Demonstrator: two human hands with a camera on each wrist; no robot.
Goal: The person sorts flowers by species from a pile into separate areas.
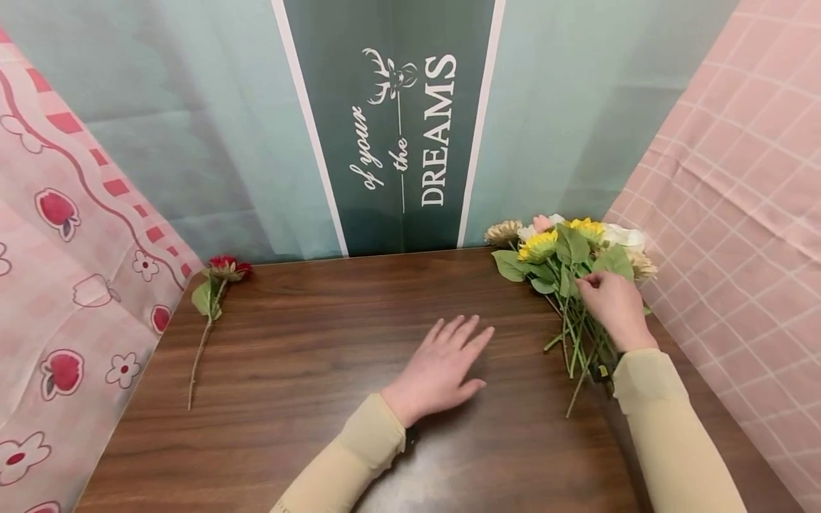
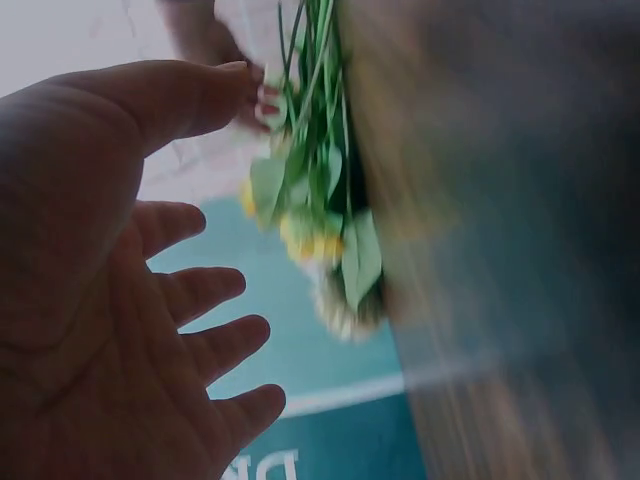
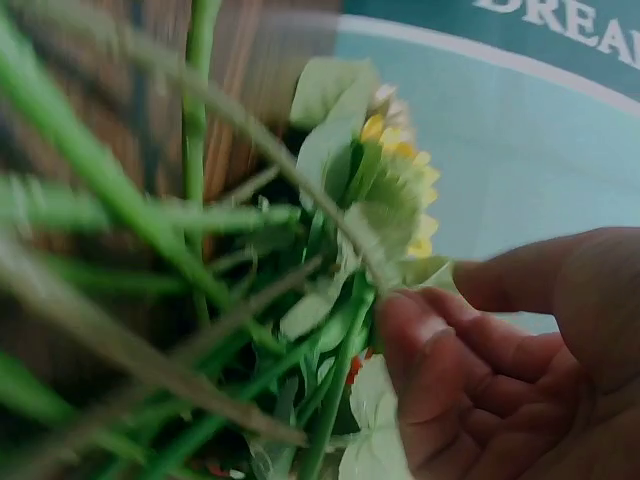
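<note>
My right hand (image 1: 614, 306) is at the bunch of mixed flowers (image 1: 571, 246) on the table's back right. In the right wrist view, its thumb and index finger pinch a flower by its stem, beside a green leaf (image 3: 430, 272). Yellow blooms (image 3: 420, 190) show beyond the fingertips, and many green and brown stems (image 3: 110, 190) cross in front. Fingers spread and palm down, my left hand (image 1: 439, 370) hovers over the middle of the table, holding nothing. The left wrist view shows its straight fingers (image 2: 215, 290) with the bunch beyond.
A single red flower (image 1: 227, 268) with a long stem lies at the table's left. The brown wooden table (image 1: 308, 342) meets a green printed curtain (image 1: 212, 142) at the back. Pink patterned cloths (image 1: 737, 214) hang along both sides.
</note>
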